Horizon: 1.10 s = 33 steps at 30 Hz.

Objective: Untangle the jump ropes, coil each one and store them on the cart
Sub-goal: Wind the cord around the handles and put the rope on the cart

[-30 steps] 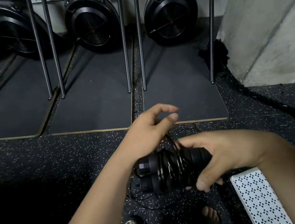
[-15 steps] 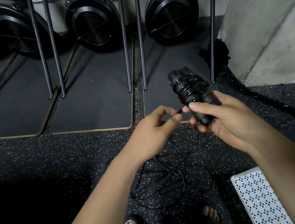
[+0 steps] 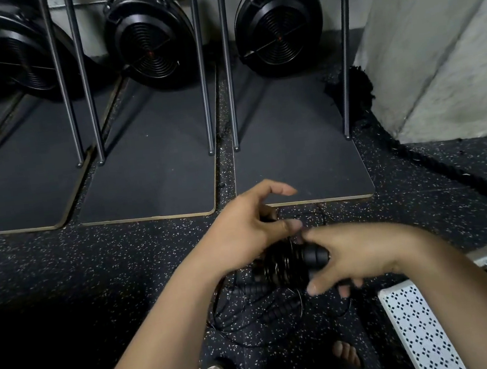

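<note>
My right hand grips the coiled jump rope, fingers curled round its black handles, the thin cord wound about them. My left hand is at the coil's top, fingers half curled, forefinger out; whether they pinch the cord I cannot tell. More tangled ropes lie on the floor below, near the white cart.

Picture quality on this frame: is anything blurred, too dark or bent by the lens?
Head view: dim overall, and the floor at lower left falls to near black. Head view: the left hand and right hand are motion-smeared, as is the coiled jump rope that the right hand grips. Head view: the wide lens splays the steel poles outward near the edges.
</note>
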{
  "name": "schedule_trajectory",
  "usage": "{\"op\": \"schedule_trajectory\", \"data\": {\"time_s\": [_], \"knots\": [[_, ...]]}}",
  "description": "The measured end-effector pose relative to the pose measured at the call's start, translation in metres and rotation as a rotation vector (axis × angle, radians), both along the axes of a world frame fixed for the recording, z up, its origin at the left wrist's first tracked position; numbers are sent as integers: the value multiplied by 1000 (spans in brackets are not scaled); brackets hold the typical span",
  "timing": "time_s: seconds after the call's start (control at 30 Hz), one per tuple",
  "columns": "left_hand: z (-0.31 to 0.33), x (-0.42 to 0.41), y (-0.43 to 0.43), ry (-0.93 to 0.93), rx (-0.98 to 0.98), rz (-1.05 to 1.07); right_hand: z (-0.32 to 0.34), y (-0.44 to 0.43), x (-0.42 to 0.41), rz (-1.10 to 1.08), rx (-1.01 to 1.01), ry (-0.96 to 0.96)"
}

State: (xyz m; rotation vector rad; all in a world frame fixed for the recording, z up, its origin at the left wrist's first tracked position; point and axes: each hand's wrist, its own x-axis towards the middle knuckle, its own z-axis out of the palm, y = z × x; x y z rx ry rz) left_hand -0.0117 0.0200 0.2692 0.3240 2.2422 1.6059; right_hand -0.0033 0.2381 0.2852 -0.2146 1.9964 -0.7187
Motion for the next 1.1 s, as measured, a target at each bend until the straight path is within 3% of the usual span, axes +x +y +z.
{"op": "schedule_trajectory", "data": {"time_s": [0.13, 0.23, 0.37, 0.47, 0.6, 0.67, 0.77, 0.83, 0.97, 1.1], "knots": [[4, -1, -5, -27, 99, -38, 26, -1, 7, 126, -223, -162], [6, -3, -5, -46, 128, -41, 37, 5, 7, 104, -522, -281], [3, -7, -7, -95, 221, 25, 36, 16, 4, -1, -840, -185], [-2, -2, -8, -55, 47, 145, 31, 22, -2, -185, -940, -77], [-1, -5, 4, -29, 154, 187, 28, 15, -7, -564, -1027, -11], [-4, -5, 5, 5, 87, 177, 25, 13, -14, -755, -1042, 24], [-6, -3, 6, 37, 30, 151, 15, 20, -24, -994, -944, 92], [-5, -3, 9, 65, -87, 146, 4, 24, -26, -1011, -721, 196], [-3, -2, 13, 43, -203, 113, -11, 16, -20, -756, -243, 414], [-10, -3, 8, 92, -336, 67, -14, 4, -18, -444, 54, 549]]}}
